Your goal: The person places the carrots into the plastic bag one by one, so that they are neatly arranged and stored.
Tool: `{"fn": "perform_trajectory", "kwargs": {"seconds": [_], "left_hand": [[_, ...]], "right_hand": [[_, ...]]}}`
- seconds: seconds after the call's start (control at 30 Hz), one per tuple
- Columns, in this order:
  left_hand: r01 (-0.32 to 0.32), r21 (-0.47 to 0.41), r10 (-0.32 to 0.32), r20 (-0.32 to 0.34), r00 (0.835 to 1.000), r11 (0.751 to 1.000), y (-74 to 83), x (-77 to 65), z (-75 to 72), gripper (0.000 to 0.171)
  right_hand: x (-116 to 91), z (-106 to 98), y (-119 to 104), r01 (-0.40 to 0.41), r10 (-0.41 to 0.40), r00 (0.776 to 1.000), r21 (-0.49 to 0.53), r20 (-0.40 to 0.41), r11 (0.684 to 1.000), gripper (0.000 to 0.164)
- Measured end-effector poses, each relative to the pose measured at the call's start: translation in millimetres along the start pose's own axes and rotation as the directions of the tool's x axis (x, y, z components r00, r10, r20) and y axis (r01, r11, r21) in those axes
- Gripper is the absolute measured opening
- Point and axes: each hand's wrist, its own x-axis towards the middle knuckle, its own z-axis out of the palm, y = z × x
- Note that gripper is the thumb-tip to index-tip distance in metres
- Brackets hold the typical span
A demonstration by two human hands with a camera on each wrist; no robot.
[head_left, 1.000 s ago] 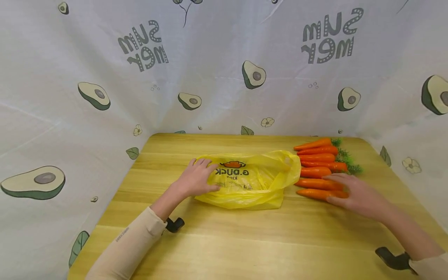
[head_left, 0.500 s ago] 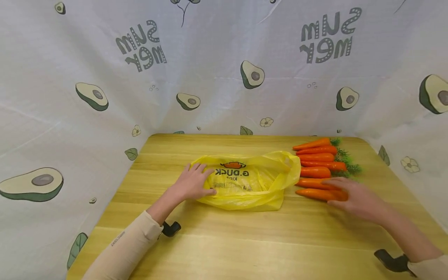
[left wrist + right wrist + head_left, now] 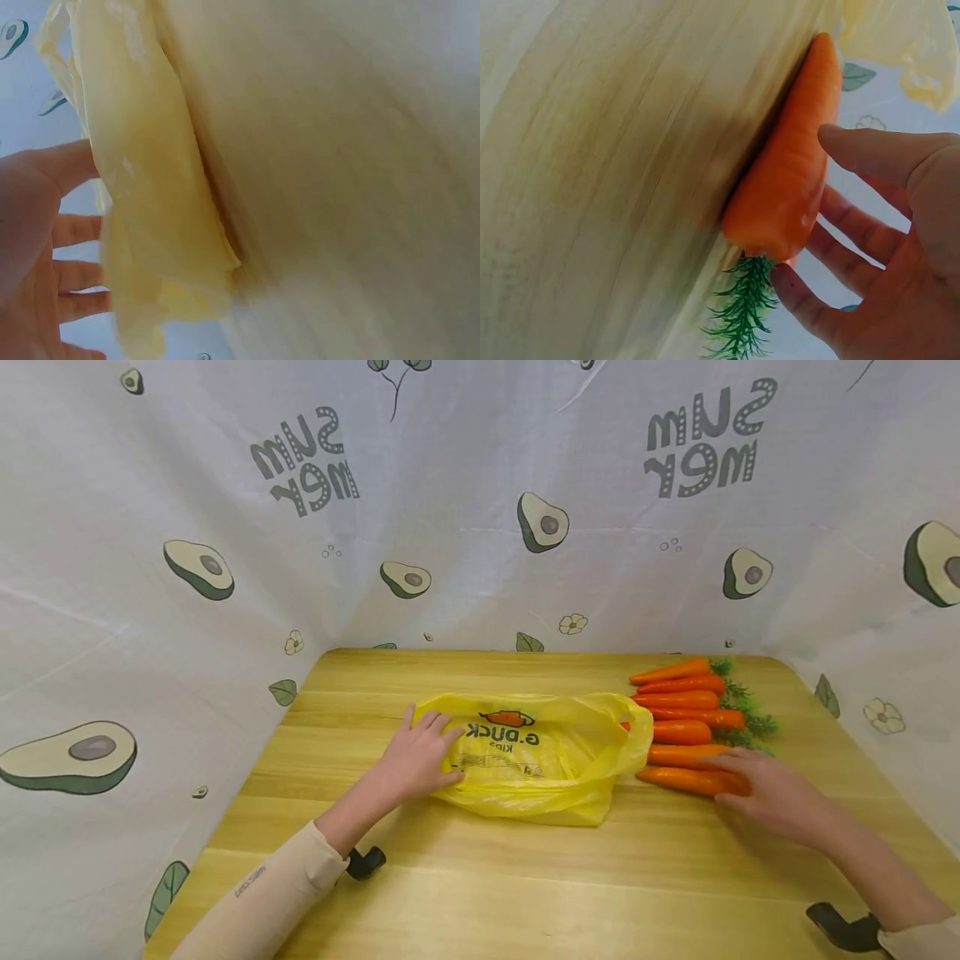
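Observation:
A yellow plastic bag (image 3: 517, 760) printed "G.DUCK KIDS" lies on the wooden table, its mouth toward the right. My left hand (image 3: 416, 764) rests at the bag's left end, fingers spread; in the left wrist view the thumb touches the yellow plastic (image 3: 150, 172) and the fingers reach behind it. On the right, several orange carrots (image 3: 678, 700) with green tops lie in a column. My right hand (image 3: 776, 797) is at the thick end of the nearest carrot (image 3: 690, 780). In the right wrist view its thumb touches that carrot (image 3: 787, 165), fingers loosely spread beside it.
The wooden table (image 3: 510, 893) spreads in front of both hands. A white cloth (image 3: 465, 485) with avocado prints hangs behind and along the sides. Black wrist mounts (image 3: 366, 863) sit on both forearms.
The bag has shifted slightly right and nearer, its right edge now overlapping the carrots' tips more. The right hand and nearest carrot's thick end have moved a little nearer. The left hand is slightly lower.

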Motion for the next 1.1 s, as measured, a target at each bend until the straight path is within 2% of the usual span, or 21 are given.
{"fn": "perform_trajectory", "kwargs": {"seconds": [0.1,0.17,0.27,0.4,0.7,0.83,1.1], "left_hand": [[0.024,0.056,-0.022,-0.044,0.999,0.998,4.2,-5.3,-2.9,0.070],[0.047,0.064,-0.044,-0.045,0.998,0.997,6.2,-8.3,-4.7,0.070],[0.071,0.002,-0.071,0.005,0.997,0.997,8.5,-11.0,-4.7,0.070],[0.084,-0.088,-0.078,0.063,0.995,0.993,9.2,-9.8,-1.7,0.070],[0.136,-0.206,-0.103,0.167,0.981,0.969,7.4,-7.3,1.4,0.069],[0.149,-0.243,-0.105,0.183,0.978,0.959,6.3,-5.4,3.4,0.070],[0.139,-0.269,-0.087,0.197,0.977,0.953,4.1,3.0,9.7,0.070]], "right_hand": [[0,1,0,-0.006,0.006,1.000,-0.012,0.001,1.000,0.050],[0,2,0,-0.006,0.006,1.000,-0.016,0.002,1.000,0.049],[1,3,1,-0.002,0.002,1.000,-0.024,0.004,1.000,0.047],[0,3,3,0.005,-0.004,1.000,-0.034,0.008,0.999,0.044],[-2,5,3,0.057,-0.058,0.998,-0.068,-0.008,0.996,0.040],[-1,5,1,0.076,-0.078,0.997,-0.093,-0.021,0.993,0.039],[-4,7,2,0.041,-0.043,0.999,-0.124,-0.012,0.991,0.052]]}}
